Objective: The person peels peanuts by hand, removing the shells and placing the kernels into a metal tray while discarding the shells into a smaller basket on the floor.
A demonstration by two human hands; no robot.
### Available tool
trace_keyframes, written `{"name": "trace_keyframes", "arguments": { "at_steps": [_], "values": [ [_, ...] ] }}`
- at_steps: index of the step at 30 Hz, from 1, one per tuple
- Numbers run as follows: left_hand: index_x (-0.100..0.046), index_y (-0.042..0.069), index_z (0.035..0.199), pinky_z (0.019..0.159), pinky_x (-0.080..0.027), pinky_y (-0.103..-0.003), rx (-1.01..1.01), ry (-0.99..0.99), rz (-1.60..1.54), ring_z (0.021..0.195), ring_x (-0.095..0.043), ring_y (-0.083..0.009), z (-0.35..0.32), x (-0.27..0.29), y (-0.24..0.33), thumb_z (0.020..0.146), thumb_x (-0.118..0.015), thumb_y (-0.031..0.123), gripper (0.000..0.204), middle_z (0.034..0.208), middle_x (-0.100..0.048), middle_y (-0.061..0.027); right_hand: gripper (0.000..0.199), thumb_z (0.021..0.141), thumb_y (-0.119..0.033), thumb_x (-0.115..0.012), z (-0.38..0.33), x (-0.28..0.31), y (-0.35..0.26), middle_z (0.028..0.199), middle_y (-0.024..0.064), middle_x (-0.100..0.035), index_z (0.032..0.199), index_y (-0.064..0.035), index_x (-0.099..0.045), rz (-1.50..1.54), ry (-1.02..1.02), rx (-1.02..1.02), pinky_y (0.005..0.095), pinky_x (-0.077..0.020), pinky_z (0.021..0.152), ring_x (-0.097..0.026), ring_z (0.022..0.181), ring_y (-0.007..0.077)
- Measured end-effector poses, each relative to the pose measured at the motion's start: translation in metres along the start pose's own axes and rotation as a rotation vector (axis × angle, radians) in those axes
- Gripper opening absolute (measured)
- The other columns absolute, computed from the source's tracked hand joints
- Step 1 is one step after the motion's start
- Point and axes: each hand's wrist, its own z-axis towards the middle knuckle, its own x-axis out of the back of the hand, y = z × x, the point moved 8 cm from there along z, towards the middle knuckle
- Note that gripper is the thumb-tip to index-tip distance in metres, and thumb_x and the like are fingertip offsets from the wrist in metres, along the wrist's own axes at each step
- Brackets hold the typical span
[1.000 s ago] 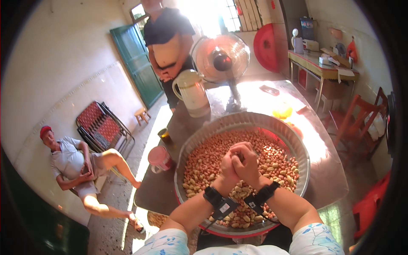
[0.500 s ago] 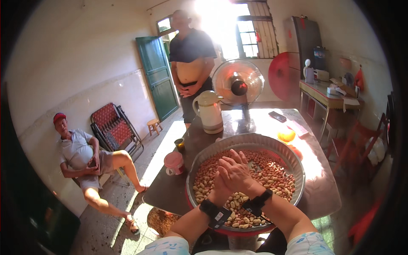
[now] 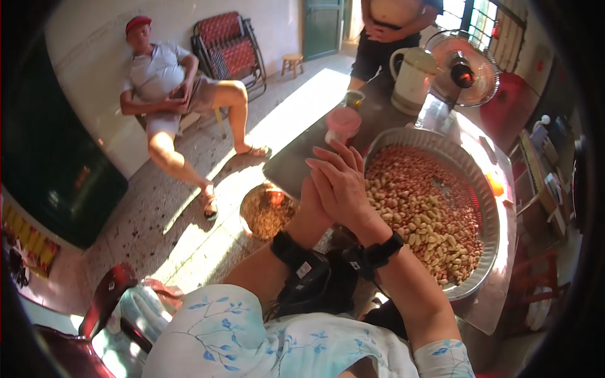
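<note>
My right hand (image 3: 345, 184) lies across my left hand (image 3: 313, 211), palm against palm. The right fingers are stretched out and slightly apart. Most of the left fingers are hidden behind the right hand, and I cannot see whether anything lies between the palms. Both hands are raised at the left rim of a large round metal basin (image 3: 488, 208). Loose reddish shelled peanuts (image 3: 403, 165) and pale unshelled peanuts (image 3: 432, 230) fill it. Past my fingertips stands a pink lidded mug (image 3: 344, 121). Below and left of my hands, a bucket (image 3: 246, 217) of brownish shells sits on the floor.
The table (image 3: 293, 154) also bears a thermos jug (image 3: 414, 82), a small jar (image 3: 354, 98) and a fan (image 3: 463, 68). One person (image 3: 157, 79) sits at the left; another person (image 3: 394, 25) stands behind the table. A wooden chair (image 3: 110, 296) is at the lower left.
My view has turned left and down. My joined hands have moved from over the middle of the basin to its left rim, toward the shell bucket. More pale unshelled peanuts are uncovered.
</note>
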Motion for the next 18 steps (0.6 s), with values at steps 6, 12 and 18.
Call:
{"name": "trace_keyframes", "arguments": {
  "at_steps": [6, 12, 18],
  "values": [
    [-0.041, 0.005, 0.111, 0.093, -0.036, -0.038, -0.041, 0.345, 0.035, 0.108, -0.043, -0.0244, -0.079, 0.118, 0.067, 0.09, -0.027, 0.031, 0.037, 0.113, -0.045, -0.0142, 0.031, 0.078, -0.027, -0.049, -0.01, -0.083, -0.055, 0.111, 0.0092, -0.051, 0.102, -0.0095, -0.057, 0.216, -0.172, 0.022, 0.0455, -0.0193, 0.095, -0.037, 0.113, 0.0299],
    [-0.04, 0.005, 0.112, 0.093, -0.036, -0.039, -0.027, 0.603, 0.015, 0.108, -0.043, -0.0252, -0.164, 0.209, 0.091, 0.09, -0.027, 0.031, 0.037, 0.113, -0.045, -0.015, 0.046, 0.081, -0.042, -0.043, -0.05, -0.162, -0.081, 0.119, 0.0131, -0.045, 0.11, -0.0071, -0.051, 0.362, -0.451, 0.0, 0.0464, -0.0104, 0.1, -0.028, 0.12, 0.0334],
    [-0.04, 0.005, 0.112, 0.092, -0.036, -0.04, 0.045, 0.609, 0.06, 0.108, -0.043, -0.026, -0.189, 0.259, 0.095, 0.09, -0.026, 0.032, 0.037, 0.113, -0.045, -0.0158, 0.039, 0.085, -0.034, -0.041, -0.105, -0.213, -0.07, 0.12, 0.0133, -0.043, 0.111, -0.0063, -0.05, 0.224, -0.531, -0.08, 0.0464, -0.0168, 0.098, -0.03, 0.119, 0.0329]
  ]
}}
